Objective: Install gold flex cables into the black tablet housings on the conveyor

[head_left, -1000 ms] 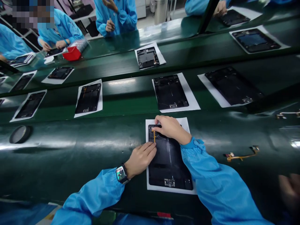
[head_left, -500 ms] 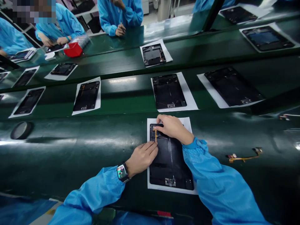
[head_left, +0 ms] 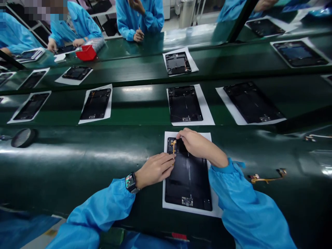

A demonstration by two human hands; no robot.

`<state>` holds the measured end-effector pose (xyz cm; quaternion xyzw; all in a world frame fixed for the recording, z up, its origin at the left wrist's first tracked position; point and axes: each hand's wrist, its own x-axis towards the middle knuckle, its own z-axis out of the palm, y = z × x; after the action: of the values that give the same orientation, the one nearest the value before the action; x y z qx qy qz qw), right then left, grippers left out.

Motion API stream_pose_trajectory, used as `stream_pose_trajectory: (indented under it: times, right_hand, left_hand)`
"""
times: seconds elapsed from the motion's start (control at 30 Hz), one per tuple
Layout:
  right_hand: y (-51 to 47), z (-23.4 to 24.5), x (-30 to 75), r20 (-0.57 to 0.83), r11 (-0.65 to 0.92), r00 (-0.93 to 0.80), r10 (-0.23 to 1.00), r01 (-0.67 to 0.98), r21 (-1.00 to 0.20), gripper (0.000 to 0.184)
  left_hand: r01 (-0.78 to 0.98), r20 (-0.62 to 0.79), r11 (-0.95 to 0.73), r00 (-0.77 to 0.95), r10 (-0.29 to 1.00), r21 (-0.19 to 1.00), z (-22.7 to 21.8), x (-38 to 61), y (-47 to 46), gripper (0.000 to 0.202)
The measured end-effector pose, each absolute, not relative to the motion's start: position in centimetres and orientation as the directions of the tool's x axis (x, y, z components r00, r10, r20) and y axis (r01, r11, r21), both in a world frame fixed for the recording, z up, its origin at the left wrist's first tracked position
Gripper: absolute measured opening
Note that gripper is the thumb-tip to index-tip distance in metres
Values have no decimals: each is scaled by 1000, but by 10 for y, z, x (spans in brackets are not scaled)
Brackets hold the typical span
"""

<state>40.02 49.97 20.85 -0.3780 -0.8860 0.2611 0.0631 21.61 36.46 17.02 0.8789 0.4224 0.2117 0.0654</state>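
Observation:
In front of me a black tablet housing [head_left: 188, 180] lies on a white sheet [head_left: 166, 204]. An orange flex cable [head_left: 174, 147] stands out over its upper left part. My left hand [head_left: 157, 169], with a watch on its wrist, pinches the lower end of that cable. At the upper end is my right hand [head_left: 193, 143], its thumb and forefinger brought close together at the cable's tip. The right fingertips are partly hidden, so whether they grip it is hard to see. Another orange flex cable [head_left: 268, 180] lies on the green bench to the right.
Beyond my bench [head_left: 77, 173], more tablet housings [head_left: 185, 103] lie on white sheets along green conveyor strips. A round dark object [head_left: 24, 137] sits at left. Across the line are co-workers in blue smocks [head_left: 141, 20] and a red bin [head_left: 86, 53]. A dark post [head_left: 241, 20] rises at back right.
My right hand has shifted slightly right, its fingers now at the cable's upper end. My left hand has moved slightly up, still at the lower end. The whole view has shifted a little.

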Motion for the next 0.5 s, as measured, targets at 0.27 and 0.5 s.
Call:
stream_pose_trajectory:
  times: [0.27,0.5]
  right_hand:
    - [465,244,415,-174,482,-661,730,679,-555,16]
    - [415,223,439,-127,426,-592,796,696,-578,11]
  left_hand:
    - [682,164,-672,657,736,288,180,209,364,30]
    - [643,209,-694,667,715,324,176,206,360,23]
